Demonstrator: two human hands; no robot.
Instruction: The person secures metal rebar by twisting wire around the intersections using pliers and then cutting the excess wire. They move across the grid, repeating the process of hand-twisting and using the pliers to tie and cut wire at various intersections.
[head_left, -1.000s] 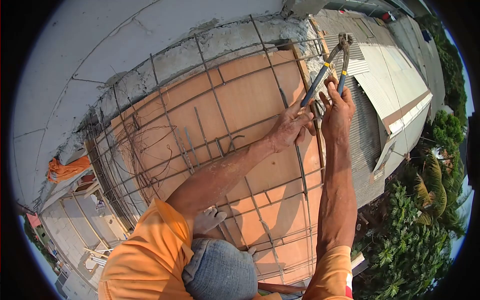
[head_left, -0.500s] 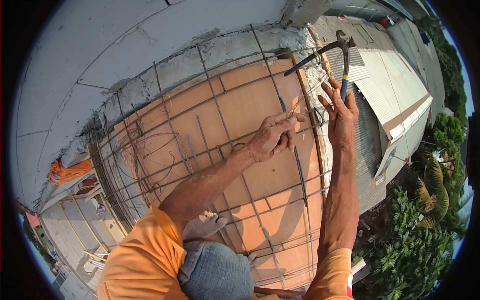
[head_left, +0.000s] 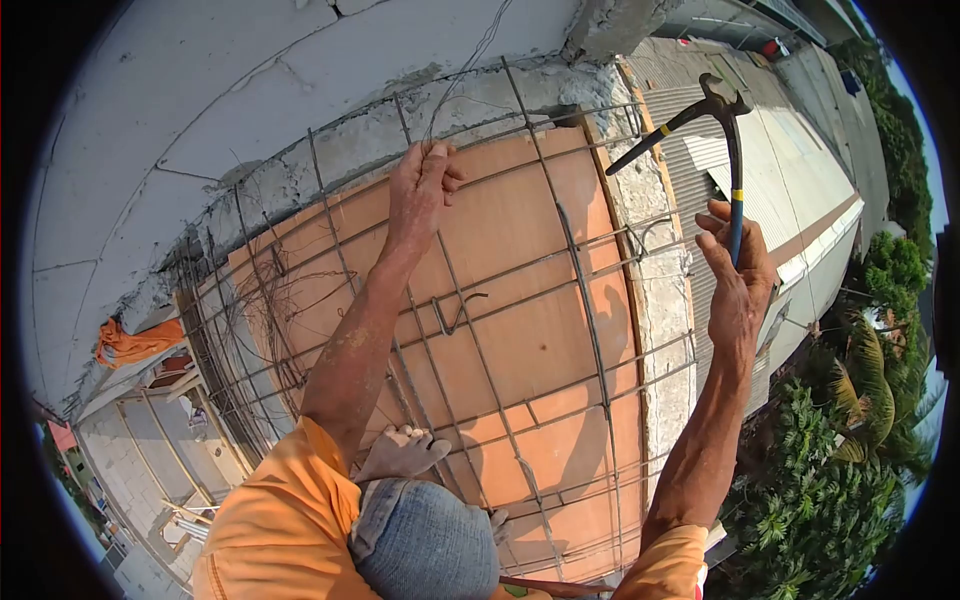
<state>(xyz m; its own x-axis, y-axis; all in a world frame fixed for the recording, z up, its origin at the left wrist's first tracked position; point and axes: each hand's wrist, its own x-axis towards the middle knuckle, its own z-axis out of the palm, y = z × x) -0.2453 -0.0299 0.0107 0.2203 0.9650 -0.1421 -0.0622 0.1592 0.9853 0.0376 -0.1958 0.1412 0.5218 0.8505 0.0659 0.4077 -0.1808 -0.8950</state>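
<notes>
My left hand (head_left: 418, 195) is closed on thin tie wires (head_left: 455, 85) that rise from its fingertips, over the upper edge of the rebar grid (head_left: 430, 205). At the right, my right hand (head_left: 738, 275) grips one blue handle of the pincers (head_left: 735, 150). The pincers' jaws point up and their handles are spread apart, the other handle sticking out to the left. Below the grid lies an orange-brown plywood panel (head_left: 540, 345). A bent steel hook (head_left: 450, 318) rests at the middle of the grid.
Tangled wire (head_left: 275, 310) lies on the left of the grid. A concrete wall (head_left: 230, 80) borders the top and a rough concrete edge (head_left: 670, 400) the right. Beyond are roofs (head_left: 790, 190) and trees (head_left: 820, 490). A bare foot (head_left: 402, 455) stands on the panel.
My left hand has moved up and left, away from my right hand, with wires now raised in it. My right hand has moved right and slightly down with the pincers, whose handles are wider apart.
</notes>
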